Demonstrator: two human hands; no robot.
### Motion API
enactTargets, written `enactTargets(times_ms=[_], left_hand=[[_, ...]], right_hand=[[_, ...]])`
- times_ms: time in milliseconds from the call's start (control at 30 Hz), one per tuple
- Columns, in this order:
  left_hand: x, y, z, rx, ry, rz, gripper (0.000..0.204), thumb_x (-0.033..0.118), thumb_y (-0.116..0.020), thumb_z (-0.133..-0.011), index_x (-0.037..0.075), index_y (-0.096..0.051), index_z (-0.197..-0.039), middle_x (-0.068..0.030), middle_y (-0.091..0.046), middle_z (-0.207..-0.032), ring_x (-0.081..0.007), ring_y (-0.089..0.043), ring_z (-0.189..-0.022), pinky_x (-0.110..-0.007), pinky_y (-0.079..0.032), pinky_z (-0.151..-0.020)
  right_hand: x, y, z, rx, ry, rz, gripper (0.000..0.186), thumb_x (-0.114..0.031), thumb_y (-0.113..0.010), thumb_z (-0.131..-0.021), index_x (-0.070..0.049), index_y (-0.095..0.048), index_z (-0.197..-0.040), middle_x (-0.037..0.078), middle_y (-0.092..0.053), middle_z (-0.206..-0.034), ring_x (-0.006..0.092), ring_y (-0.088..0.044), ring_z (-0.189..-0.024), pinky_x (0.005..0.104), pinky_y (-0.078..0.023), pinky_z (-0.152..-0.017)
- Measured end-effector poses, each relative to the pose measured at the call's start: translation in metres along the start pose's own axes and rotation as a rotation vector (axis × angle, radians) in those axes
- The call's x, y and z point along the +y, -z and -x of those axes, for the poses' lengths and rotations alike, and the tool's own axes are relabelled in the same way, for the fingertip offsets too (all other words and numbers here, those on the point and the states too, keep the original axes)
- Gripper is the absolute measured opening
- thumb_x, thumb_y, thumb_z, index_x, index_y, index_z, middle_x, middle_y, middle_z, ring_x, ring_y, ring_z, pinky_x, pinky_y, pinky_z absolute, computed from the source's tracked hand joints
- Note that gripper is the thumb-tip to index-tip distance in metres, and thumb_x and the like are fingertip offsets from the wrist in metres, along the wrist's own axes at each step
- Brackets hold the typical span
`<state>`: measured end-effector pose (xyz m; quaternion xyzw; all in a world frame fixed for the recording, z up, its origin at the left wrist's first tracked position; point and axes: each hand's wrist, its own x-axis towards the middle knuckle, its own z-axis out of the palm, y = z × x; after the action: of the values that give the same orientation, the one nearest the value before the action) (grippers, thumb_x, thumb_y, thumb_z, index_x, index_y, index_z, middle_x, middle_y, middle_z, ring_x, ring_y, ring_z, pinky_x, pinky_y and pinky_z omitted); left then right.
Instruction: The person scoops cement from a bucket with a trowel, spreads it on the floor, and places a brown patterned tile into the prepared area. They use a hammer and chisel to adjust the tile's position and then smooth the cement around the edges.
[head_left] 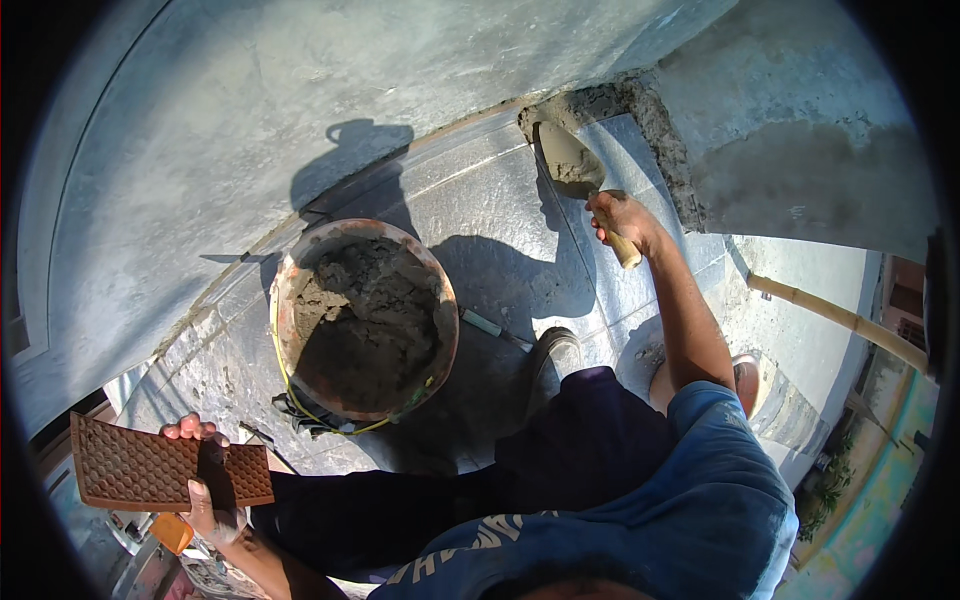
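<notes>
My right hand (622, 222) is closed around the wooden handle of a trowel (568, 160), stretched out toward the corner. Grey mortar lies on the trowel's blade, just in front of the mortar strip (590, 103) along the foot of the walls. My left hand (212, 515) grips a brown plastering float (165, 465) with a honeycomb-patterned face, held off to the left. Its fingers show over one edge and the thumb presses the opposite one. Between my hands stands a round bucket (447, 355), holding wet grey mortar (375, 310).
A tool with a pale handle (482, 321) lies on the tiled floor (470, 200) beside the bucket and my shoe (556, 352). Plastered walls (270, 90) meet at the far corner. To the right, a bamboo pole (838, 315) slants across. An orange object (172, 532) sits below the float.
</notes>
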<state>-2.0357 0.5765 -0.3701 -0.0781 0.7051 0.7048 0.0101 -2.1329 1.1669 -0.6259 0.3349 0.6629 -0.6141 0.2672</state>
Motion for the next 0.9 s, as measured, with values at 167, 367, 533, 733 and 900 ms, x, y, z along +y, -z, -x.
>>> enactTargets(times_ms=[167, 367, 533, 733, 900], left_hand=[[0.009, -0.005, -0.001, 0.109, -0.021, 0.066, 0.072, 0.031, -0.075, -0.085, 0.002, -0.038, -0.14, -0.0176, -0.048, -0.135, -0.0306, -0.051, -0.121, -0.042, -0.041, -0.103], [0.01, 0.009, 0.002, 0.174, -0.082, 0.184, 0.057, 0.026, -0.062, -0.094, -0.003, -0.043, -0.138, -0.0242, -0.054, -0.135, -0.0323, -0.056, -0.119, -0.042, -0.045, -0.1], [0.011, 0.022, 0.011, 0.246, -0.055, 0.218, 0.057, 0.029, -0.059, -0.096, -0.005, -0.044, -0.139, -0.0259, -0.053, -0.137, -0.0317, -0.057, -0.119, -0.041, -0.046, -0.099], [0.006, 0.035, 0.026, 0.243, -0.106, 0.252, 0.061, 0.032, -0.056, -0.097, -0.005, -0.038, -0.143, -0.0257, -0.047, -0.141, -0.0287, -0.051, -0.122, -0.038, -0.044, -0.101], [0.001, 0.049, 0.026, 0.193, -0.092, 0.265, 0.064, 0.033, -0.058, -0.095, -0.004, -0.036, -0.142, -0.0246, -0.044, -0.139, -0.0271, -0.049, -0.121, -0.04, -0.042, -0.102]], right_hand=[[-0.071, -0.022, 0.138, -0.195, 0.197, 0.476, 0.029, -0.03, -0.058, -0.099, -0.002, -0.064, -0.102, 0.003, -0.056, -0.07, 0.011, -0.053, -0.055, 0.0256, -0.042, -0.051], [-0.169, -0.16, 0.185, -0.619, 0.46, 1.403, 0.032, -0.031, -0.06, -0.099, 0.001, -0.064, -0.104, 0.015, -0.064, -0.072, 0.0279, -0.066, -0.065, 0.0401, -0.052, -0.063], [-0.162, -0.287, 0.118, -0.983, 0.487, 2.138, 0.029, -0.027, -0.06, -0.094, -0.001, -0.069, -0.1, 0.017, -0.069, -0.085, 0.0347, -0.069, -0.089, 0.0454, -0.056, -0.077], [-0.115, -0.329, 0.103, -1.649, 0.985, 2.283, 0.033, -0.024, -0.067, -0.08, -0.004, -0.072, -0.105, 0.01, -0.068, -0.084, 0.0307, -0.068, -0.093, 0.0383, -0.057, -0.078], [-0.137, -0.302, 0.113, -1.103, 0.189, 1.676, 0.028, -0.025, -0.065, -0.089, -0.003, -0.069, -0.106, 0.009, -0.066, -0.073, 0.0232, -0.068, -0.071, 0.0372, -0.056, -0.063]])
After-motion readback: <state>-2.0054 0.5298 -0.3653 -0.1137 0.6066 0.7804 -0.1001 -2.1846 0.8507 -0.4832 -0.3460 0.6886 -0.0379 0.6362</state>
